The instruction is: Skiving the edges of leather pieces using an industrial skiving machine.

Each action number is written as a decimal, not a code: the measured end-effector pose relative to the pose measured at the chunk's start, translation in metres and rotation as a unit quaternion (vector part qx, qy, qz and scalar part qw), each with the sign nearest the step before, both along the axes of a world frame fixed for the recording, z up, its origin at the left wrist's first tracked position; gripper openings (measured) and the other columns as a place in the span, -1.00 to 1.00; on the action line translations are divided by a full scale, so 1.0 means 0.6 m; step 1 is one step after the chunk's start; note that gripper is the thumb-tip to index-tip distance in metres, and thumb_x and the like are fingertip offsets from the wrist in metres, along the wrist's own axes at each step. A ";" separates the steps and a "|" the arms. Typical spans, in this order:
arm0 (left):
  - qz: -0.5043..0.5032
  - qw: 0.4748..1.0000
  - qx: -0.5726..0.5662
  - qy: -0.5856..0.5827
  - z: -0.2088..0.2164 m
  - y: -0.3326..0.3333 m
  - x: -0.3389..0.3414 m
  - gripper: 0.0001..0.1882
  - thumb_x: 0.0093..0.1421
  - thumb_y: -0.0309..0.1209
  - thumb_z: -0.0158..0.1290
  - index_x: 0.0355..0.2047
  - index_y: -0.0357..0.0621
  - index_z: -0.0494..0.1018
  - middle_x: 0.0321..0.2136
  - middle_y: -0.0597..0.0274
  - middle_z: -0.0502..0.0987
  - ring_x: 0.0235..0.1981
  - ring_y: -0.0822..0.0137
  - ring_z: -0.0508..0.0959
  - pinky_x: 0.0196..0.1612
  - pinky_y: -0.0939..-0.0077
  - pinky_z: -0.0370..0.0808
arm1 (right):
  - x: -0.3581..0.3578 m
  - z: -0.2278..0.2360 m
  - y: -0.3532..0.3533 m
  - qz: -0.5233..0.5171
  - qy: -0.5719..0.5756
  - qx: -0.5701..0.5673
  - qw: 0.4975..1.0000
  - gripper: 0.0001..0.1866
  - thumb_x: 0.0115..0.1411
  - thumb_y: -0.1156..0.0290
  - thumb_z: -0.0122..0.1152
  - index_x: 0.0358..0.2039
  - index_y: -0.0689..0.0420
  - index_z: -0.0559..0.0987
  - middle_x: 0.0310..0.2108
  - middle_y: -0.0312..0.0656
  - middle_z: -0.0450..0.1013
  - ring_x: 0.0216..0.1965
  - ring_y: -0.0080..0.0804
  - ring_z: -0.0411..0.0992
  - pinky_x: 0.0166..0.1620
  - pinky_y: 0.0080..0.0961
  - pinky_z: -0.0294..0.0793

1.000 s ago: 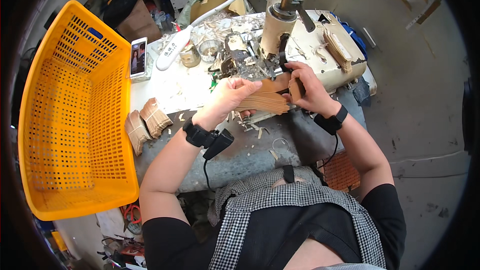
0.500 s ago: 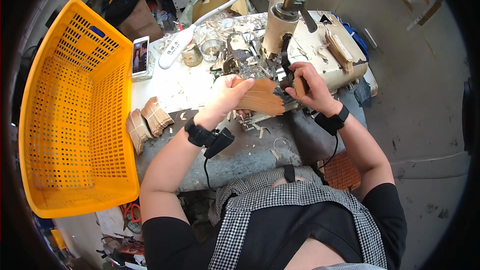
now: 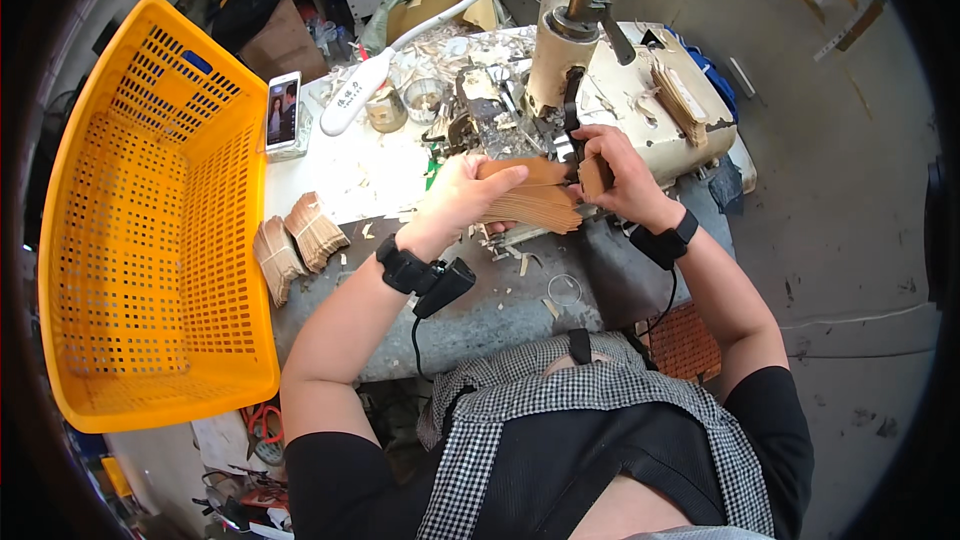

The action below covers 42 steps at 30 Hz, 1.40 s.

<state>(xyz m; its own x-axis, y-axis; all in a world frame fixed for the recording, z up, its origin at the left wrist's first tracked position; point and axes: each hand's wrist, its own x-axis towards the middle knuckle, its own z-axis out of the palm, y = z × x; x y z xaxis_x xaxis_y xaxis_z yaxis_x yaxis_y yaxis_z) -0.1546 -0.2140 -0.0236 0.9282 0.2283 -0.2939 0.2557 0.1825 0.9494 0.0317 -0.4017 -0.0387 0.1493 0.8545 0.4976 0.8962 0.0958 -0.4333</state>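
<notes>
My left hand [image 3: 462, 192] is closed around a fanned stack of tan flat pieces [image 3: 535, 206], thumb on top and fingers beneath. Whether they are leather or card, I cannot tell. Close by, my right hand [image 3: 625, 172] grips a smaller bunch of brown flat pieces [image 3: 595, 178] between thumb and fingers. The right end of the fanned stack nearly reaches my right fingers. Both hands are just in front of the cream bench machine [image 3: 553, 60], a sewing or skiving type, whose lower working parts are partly hidden behind my right hand.
A large yellow crate [image 3: 165, 375] stands at the left. Two tied bundles of tan pieces [image 3: 298, 240] lie beside it. Behind are a phone [image 3: 283, 112], a white lamp [image 3: 355, 95], a small jar [image 3: 385, 110] and scattered scraps. More pieces [image 3: 678, 105] rest on the machine.
My left hand and the fanned stack have shifted slightly right and down, closer to my right hand. The brown bunch in my right hand has tilted a little.
</notes>
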 end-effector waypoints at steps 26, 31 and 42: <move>-0.016 0.998 -0.054 -0.015 -0.002 0.023 -0.018 -0.74 0.22 -0.24 0.14 -0.24 -0.16 0.47 -0.45 0.28 0.59 -0.59 0.53 0.57 -0.61 0.72 0.48 | 0.006 -0.008 -0.016 -0.069 0.096 0.006 0.993 -0.50 -0.12 0.49 0.50 -0.25 0.15 0.34 -0.21 -0.16 0.34 -0.21 -0.24 0.34 -0.11 -0.45 0.39; 0.021 0.999 0.025 0.027 -0.001 0.017 -0.007 -0.69 0.22 -0.21 0.14 -0.23 -0.21 0.45 -0.51 0.25 0.58 -0.64 0.51 0.56 -0.66 0.73 0.45 | 0.002 0.005 -0.002 -0.022 0.046 0.037 0.998 -0.52 -0.12 0.48 0.50 -0.26 0.14 0.36 -0.20 -0.17 0.34 -0.21 -0.26 0.34 -0.11 -0.46 0.38; -0.052 0.999 -0.006 0.001 0.002 0.016 -0.014 -0.71 0.20 -0.19 0.17 -0.30 -0.19 0.48 -0.57 0.29 0.55 -0.68 0.52 0.53 -0.68 0.69 0.44 | 0.009 -0.010 -0.015 -0.061 0.092 0.026 0.994 -0.52 -0.11 0.46 0.50 -0.27 0.13 0.35 -0.30 -0.21 0.31 -0.25 -0.33 0.32 -0.22 -0.47 0.37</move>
